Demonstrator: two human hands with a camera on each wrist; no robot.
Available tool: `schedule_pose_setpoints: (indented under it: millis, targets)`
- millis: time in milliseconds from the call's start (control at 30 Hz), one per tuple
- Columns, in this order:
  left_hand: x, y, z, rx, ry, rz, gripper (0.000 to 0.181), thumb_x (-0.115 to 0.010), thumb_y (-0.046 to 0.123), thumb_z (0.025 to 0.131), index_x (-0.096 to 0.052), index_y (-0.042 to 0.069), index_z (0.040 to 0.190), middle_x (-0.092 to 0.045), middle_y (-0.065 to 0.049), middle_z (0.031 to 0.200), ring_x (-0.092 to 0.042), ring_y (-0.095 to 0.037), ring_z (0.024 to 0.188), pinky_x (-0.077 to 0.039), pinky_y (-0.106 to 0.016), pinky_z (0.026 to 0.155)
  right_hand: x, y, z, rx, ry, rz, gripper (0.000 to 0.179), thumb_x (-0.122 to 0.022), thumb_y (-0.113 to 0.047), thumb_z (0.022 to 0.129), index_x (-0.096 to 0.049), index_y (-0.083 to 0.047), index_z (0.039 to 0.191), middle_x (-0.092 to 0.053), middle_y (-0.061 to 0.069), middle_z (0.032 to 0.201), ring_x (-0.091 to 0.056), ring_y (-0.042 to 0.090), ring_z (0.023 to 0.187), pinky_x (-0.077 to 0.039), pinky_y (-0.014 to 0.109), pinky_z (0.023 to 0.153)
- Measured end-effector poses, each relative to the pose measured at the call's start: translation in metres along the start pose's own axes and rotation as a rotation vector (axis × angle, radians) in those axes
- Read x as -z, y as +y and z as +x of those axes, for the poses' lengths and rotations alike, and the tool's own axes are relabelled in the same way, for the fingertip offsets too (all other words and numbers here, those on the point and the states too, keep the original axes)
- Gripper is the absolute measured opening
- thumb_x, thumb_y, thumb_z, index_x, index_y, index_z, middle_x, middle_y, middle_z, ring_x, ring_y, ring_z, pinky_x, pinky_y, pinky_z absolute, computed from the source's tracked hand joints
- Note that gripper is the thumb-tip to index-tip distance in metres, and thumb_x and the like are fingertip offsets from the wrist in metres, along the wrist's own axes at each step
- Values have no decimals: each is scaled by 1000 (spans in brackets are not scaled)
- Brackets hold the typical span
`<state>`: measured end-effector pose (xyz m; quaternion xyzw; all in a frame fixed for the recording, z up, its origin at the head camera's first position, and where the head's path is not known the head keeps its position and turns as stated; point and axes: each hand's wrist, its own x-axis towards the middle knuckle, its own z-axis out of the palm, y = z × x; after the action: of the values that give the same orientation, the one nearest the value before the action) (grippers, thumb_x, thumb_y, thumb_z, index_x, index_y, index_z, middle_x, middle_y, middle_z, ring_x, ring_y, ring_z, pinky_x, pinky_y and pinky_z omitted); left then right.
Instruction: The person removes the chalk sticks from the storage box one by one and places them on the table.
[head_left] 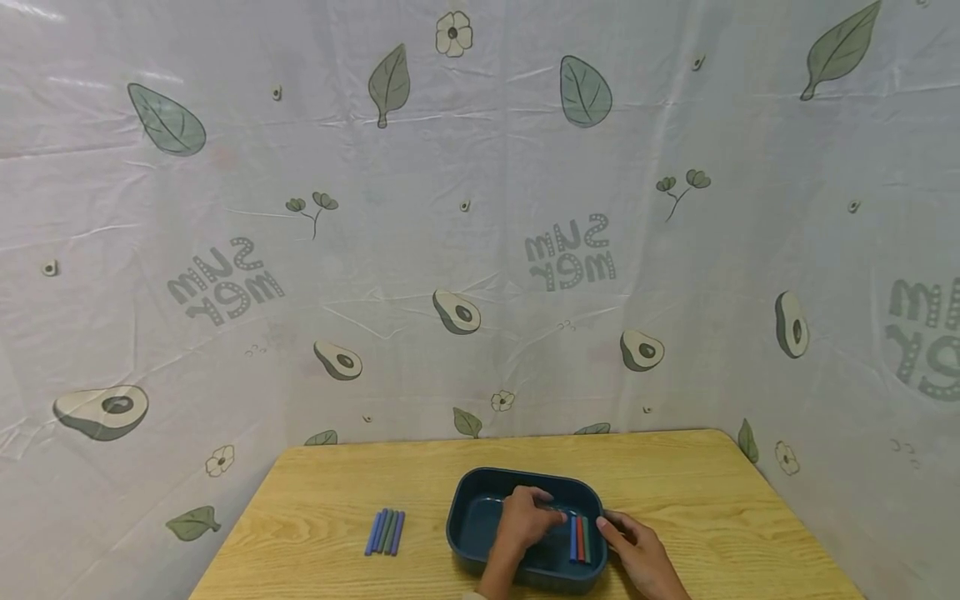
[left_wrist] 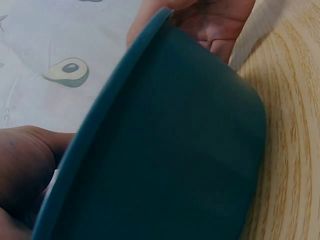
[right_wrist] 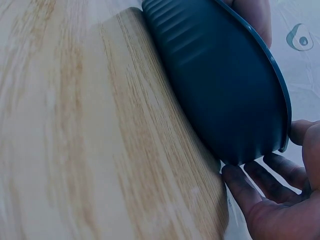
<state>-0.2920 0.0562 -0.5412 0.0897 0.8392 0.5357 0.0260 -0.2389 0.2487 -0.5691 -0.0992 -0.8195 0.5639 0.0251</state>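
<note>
A dark teal rectangular tray [head_left: 480, 559] stands on the wooden table. Inside its right end, a blue stick [head_left: 573, 539], a red stick [head_left: 581, 539] and a green stick [head_left: 587, 540] lie side by side. My left hand [head_left: 525, 521] reaches over the near wall into the tray, fingers bent and thumb towards these sticks; I cannot tell whether it pinches anything. With my right hand [head_left: 637, 550] I grip the tray's right end, thumb at the rim and fingers [right_wrist: 272, 185] against the outer wall. The tray wall [left_wrist: 165, 135] hides much of the left hand in the left wrist view.
Left of the tray, several blue, green and purple sticks [head_left: 386, 532] lie in a row on the table [head_left: 315, 500]. A pale curtain [head_left: 495, 250] printed with leaves and avocados hangs behind the table and along its sides.
</note>
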Motion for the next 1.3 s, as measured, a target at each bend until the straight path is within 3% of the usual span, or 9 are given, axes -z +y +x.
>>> schedule_pose_setpoints:
  millis: [300,533,600,767,1300]
  targets:
    - [-14,-4,4,12,-5,54,28,-87,11,71,-75,4,95,-68,1,72,-63,-11,53,-52,-26,53,1,0,-1,11,14,-33,65,-58,-50,96,-58,4,133,-64,21,126,-62,29,112,-54,45,92]
    - [-21,3,10,-6,40,174,27,-89,13,67,-76,6,89,-71,0,79,-59,-11,69,-53,-32,67,4,0,7,-9,-28,-1,70,-56,-52,97,-54,6,136,-61,24,130,-60,33,116,-52,47,93]
    - [-23,5,11,2,47,187,27,-89,13,67,-77,7,90,-71,-1,80,-59,-12,70,-53,-33,67,6,0,10,-5,-34,-31,70,-54,-54,97,-55,5,136,-62,21,128,-60,32,116,-50,49,94]
    - [-29,5,17,18,63,209,28,-90,13,65,-77,8,89,-70,-2,81,-61,-15,72,-53,-34,68,6,2,16,14,-28,17,66,-58,-49,97,-56,6,135,-61,24,131,-61,32,117,-54,44,92]
    - [-41,5,23,78,3,235,31,-89,7,62,-76,8,91,-70,-4,84,-64,-25,80,-54,-44,75,6,3,18,8,-19,-41,71,-57,-57,94,-59,2,134,-64,20,126,-63,30,111,-51,47,93]
